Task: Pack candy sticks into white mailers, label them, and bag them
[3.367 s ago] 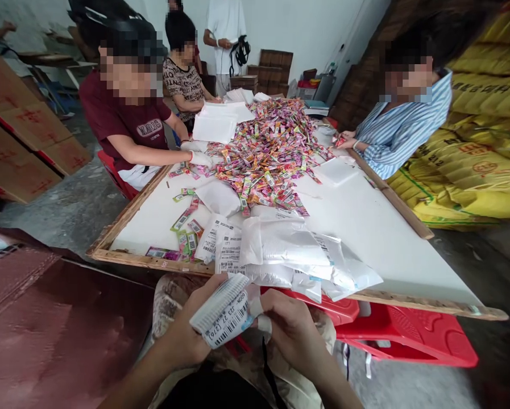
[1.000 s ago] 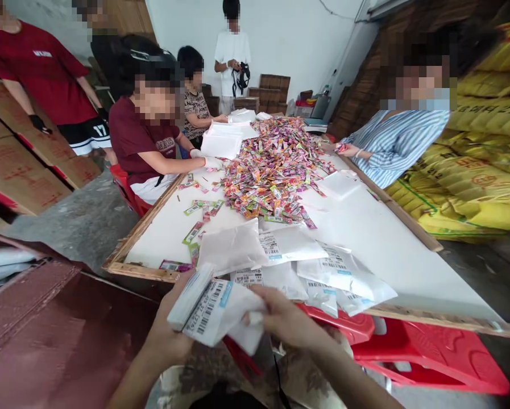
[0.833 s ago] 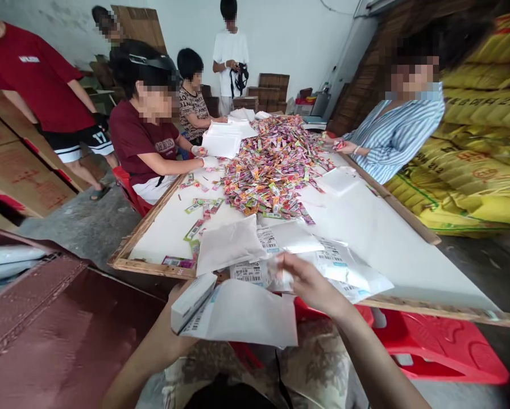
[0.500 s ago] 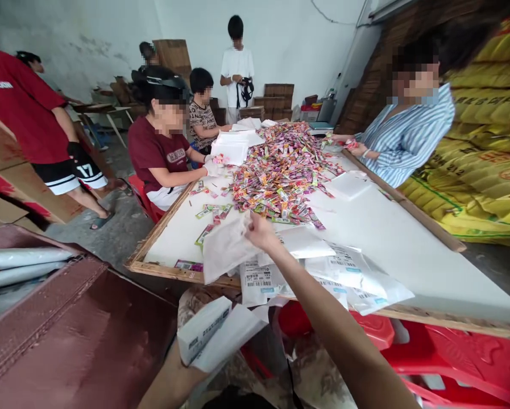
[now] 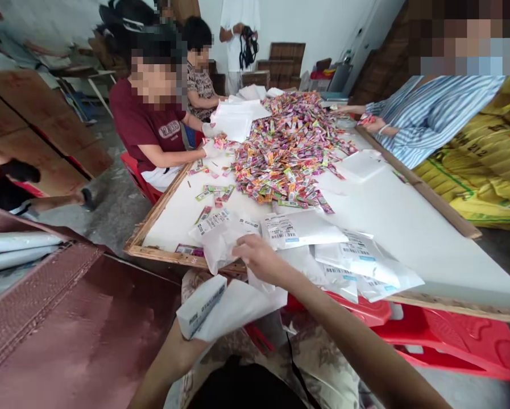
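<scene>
My left hand (image 5: 191, 347) is closed round a folded bundle of white mailing bags (image 5: 241, 309), held over my lap below the table edge; the bags hide most of its fingers. My right hand (image 5: 258, 257) has its fingers curled together at the right side of a crumpled white bag (image 5: 218, 241) with printed strips. That bag lies on the near table corner and hangs partly over the wooden rim. Just right of this hand, several labelled white mailing bags (image 5: 303, 230) overlap along the near edge. A big heap of small colourful sachets (image 5: 286, 153) lies beyond them.
The white table (image 5: 408, 227) has a raised wooden rim. Co-workers sit at its left, one in a maroon shirt (image 5: 152, 133); another in stripes (image 5: 442, 119) is at the right. Red plastic stools (image 5: 446, 341) stand under the near edge. A brown bin (image 5: 75, 324) is at my left.
My right hand has drawn back towards me, and the bag by it has shifted, showing printing. My left hand keeps its bundle. The view has tilted down; the walking person has moved left.
</scene>
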Action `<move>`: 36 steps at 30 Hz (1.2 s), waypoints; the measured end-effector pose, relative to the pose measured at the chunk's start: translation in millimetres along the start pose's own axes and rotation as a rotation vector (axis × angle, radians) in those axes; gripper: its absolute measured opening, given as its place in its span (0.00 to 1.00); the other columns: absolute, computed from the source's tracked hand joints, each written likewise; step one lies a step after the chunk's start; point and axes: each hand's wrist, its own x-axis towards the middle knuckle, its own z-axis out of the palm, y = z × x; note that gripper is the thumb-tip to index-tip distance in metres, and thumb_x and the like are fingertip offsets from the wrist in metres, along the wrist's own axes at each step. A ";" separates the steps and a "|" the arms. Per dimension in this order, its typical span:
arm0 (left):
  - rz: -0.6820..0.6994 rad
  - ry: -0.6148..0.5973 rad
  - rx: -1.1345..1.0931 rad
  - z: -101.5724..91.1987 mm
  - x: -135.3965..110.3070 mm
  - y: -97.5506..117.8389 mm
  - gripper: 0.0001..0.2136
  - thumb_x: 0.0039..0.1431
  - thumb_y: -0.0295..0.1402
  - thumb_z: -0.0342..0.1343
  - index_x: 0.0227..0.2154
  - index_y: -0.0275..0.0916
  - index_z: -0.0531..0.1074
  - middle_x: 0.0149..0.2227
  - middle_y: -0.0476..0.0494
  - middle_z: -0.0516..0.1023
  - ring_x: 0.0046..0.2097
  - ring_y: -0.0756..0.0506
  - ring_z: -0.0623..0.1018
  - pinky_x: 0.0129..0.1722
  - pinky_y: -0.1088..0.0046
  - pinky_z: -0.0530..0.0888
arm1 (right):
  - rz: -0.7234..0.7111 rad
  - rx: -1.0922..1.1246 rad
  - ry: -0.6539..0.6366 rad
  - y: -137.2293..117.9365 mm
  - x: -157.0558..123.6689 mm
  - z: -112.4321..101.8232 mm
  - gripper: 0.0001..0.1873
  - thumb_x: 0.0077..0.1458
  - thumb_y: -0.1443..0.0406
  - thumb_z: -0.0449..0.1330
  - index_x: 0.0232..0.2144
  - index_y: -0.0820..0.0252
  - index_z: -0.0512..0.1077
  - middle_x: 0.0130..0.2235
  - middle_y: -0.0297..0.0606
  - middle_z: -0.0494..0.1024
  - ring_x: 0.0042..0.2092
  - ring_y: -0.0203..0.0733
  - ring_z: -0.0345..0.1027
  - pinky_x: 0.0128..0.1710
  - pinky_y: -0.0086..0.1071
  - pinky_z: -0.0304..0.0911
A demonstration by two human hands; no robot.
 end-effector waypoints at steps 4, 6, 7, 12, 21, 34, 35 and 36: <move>0.123 -0.081 0.097 -3.6 10.2 16.5 0.34 0.43 0.40 0.65 0.55 0.40 0.62 0.54 0.38 0.70 0.55 0.35 0.68 0.57 0.58 0.63 | 0.241 0.639 -0.096 -33.8 -47.0 -22.5 0.26 0.50 0.54 0.61 0.49 0.61 0.66 0.44 0.40 0.73 0.42 0.42 0.66 0.39 0.32 0.63; 0.133 -0.224 0.114 -6.1 14.7 24.6 0.37 0.40 0.38 0.67 0.56 0.42 0.61 0.54 0.38 0.69 0.55 0.35 0.68 0.57 0.57 0.62 | 0.384 0.789 -0.156 -41.6 -71.6 -25.2 0.22 0.48 0.54 0.63 0.41 0.62 0.71 0.36 0.37 0.75 0.36 0.40 0.67 0.34 0.29 0.63; 0.122 -0.286 0.098 -7.2 16.1 27.0 0.39 0.38 0.38 0.69 0.56 0.43 0.61 0.54 0.39 0.69 0.55 0.35 0.68 0.57 0.56 0.62 | 0.450 0.843 -0.158 -42.8 -82.8 -25.3 0.19 0.48 0.54 0.62 0.37 0.62 0.72 0.33 0.36 0.74 0.33 0.39 0.66 0.31 0.28 0.62; 0.003 -0.421 -0.065 -2.2 13.2 22.9 0.45 0.31 0.45 0.70 0.57 0.44 0.60 0.55 0.38 0.69 0.58 0.32 0.64 0.57 0.52 0.61 | 0.495 1.026 -0.256 -39.7 -118.3 -25.7 0.18 0.47 0.55 0.63 0.35 0.62 0.73 0.31 0.35 0.73 0.33 0.38 0.66 0.32 0.29 0.61; -0.107 -0.294 -0.317 12.6 -5.5 5.5 0.42 0.26 0.54 0.67 0.49 0.40 0.71 0.44 0.36 0.77 0.51 0.29 0.71 0.50 0.54 0.68 | 0.478 1.050 -0.139 -47.5 -132.3 -10.3 0.25 0.42 0.54 0.66 0.39 0.63 0.68 0.34 0.35 0.70 0.34 0.35 0.62 0.30 0.25 0.56; -0.218 -0.639 0.071 31.0 2.4 1.0 0.35 0.41 0.41 0.65 0.55 0.41 0.64 0.46 0.39 0.76 0.49 0.35 0.73 0.49 0.58 0.69 | 0.618 0.989 0.270 -45.9 -167.1 -26.5 0.23 0.49 0.48 0.59 0.24 0.63 0.65 0.24 0.30 0.62 0.25 0.30 0.52 0.25 0.25 0.47; -0.238 -0.646 0.097 30.6 3.8 2.3 0.32 0.43 0.41 0.64 0.54 0.40 0.65 0.46 0.39 0.76 0.49 0.35 0.73 0.49 0.57 0.68 | 0.618 0.962 0.286 -45.9 -170.5 -27.6 0.23 0.48 0.48 0.60 0.24 0.63 0.65 0.24 0.30 0.62 0.25 0.30 0.51 0.25 0.25 0.47; -0.260 -0.647 0.109 30.1 5.1 3.1 0.30 0.45 0.40 0.63 0.53 0.40 0.67 0.46 0.39 0.77 0.49 0.35 0.73 0.50 0.57 0.68 | 0.619 0.944 0.286 -46.4 -174.5 -29.0 0.22 0.48 0.48 0.61 0.23 0.63 0.65 0.23 0.30 0.62 0.25 0.30 0.51 0.25 0.25 0.47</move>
